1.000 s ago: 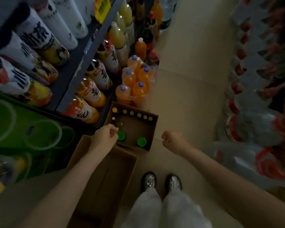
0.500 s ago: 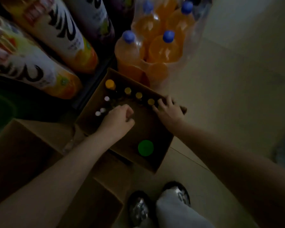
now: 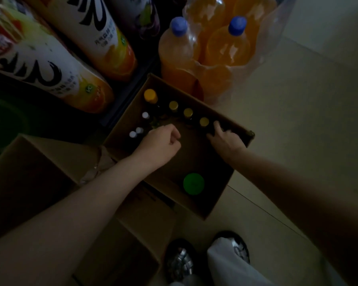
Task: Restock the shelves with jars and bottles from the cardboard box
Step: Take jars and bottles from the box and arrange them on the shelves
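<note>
A dim aisle seen from above: a pale tiled floor (image 3: pixel 298 112) fills the right side and lower middle of the frame, with a thin joint line running diagonally below the box. The open cardboard box (image 3: pixel 212 205) sits on that floor at the centre. Along its far wall stands a row of small bottles with yellow caps (image 3: pixel 188 112), a larger orange-capped bottle (image 3: pixel 150 96) at the row's left end, and a few white-capped bottles (image 3: pixel 133 134) by the box's left wall. A green-capped jar (image 3: pixel 193 183) stands alone near the box's near right corner.

The left hand (image 3: pixel 161 142) is inside the box at centre, fingers curled into a fist over the dark bottom; whether it grips anything underneath cannot be told. The right hand (image 3: pixel 225 139) reaches in at the box's far right corner, fingers extended and slightly spread, tips touching or just beside the rightmost yellow cap; it is a little blurred.

In the upper left of the frame, large juice bottles (image 3: pixel 50 65) with white-and-orange labels lie on a dark lower shelf (image 3: pixel 120 104). At upper centre, a shrink-wrapped pack of orange soda bottles (image 3: pixel 225 48) with blue caps stands on the floor, touching the box's far edge. A second, empty cardboard box (image 3: pixel 29 172) sits at lower left, just beside the first. At the bottom, two shiny shoes (image 3: pixel 179 261) and light trouser legs show.
</note>
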A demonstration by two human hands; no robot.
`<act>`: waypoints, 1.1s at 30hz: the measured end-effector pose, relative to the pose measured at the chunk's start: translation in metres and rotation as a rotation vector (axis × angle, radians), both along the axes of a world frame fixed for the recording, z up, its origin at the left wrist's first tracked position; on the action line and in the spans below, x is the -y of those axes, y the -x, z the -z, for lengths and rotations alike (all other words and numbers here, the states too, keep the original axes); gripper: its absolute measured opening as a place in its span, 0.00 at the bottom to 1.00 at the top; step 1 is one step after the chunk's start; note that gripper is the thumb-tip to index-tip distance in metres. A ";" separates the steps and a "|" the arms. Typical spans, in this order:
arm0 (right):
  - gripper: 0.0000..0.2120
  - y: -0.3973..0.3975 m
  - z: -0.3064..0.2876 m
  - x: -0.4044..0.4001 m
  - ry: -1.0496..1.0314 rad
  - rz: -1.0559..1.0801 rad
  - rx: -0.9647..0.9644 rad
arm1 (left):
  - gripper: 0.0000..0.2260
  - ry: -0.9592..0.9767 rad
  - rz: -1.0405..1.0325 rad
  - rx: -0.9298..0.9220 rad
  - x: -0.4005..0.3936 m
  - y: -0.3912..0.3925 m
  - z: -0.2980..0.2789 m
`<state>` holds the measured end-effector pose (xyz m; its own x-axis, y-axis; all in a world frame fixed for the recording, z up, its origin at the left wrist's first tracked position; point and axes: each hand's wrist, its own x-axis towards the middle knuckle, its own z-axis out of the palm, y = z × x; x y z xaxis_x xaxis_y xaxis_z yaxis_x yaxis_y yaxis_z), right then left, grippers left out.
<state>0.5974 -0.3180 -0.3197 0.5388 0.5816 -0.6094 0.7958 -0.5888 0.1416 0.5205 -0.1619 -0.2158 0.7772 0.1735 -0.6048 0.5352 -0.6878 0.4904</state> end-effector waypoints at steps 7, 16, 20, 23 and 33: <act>0.22 0.002 0.006 -0.006 -0.078 0.191 -0.077 | 0.10 0.036 -0.022 -0.081 -0.003 0.001 0.014; 0.19 0.002 -0.021 -0.002 -0.137 -0.062 -0.197 | 0.13 0.058 -0.006 -0.127 -0.009 0.003 0.022; 0.14 0.003 -0.048 -0.014 -0.245 -0.183 -0.285 | 0.29 0.032 0.162 -0.255 -0.010 -0.001 0.033; 0.10 -0.003 -0.069 -0.031 -0.381 -0.294 -0.335 | 0.34 0.114 0.233 -0.268 -0.014 -0.007 0.038; 0.25 -0.043 -0.173 -0.069 -0.649 -0.135 -0.485 | 0.17 0.458 -0.178 -0.192 -0.060 -0.006 -0.020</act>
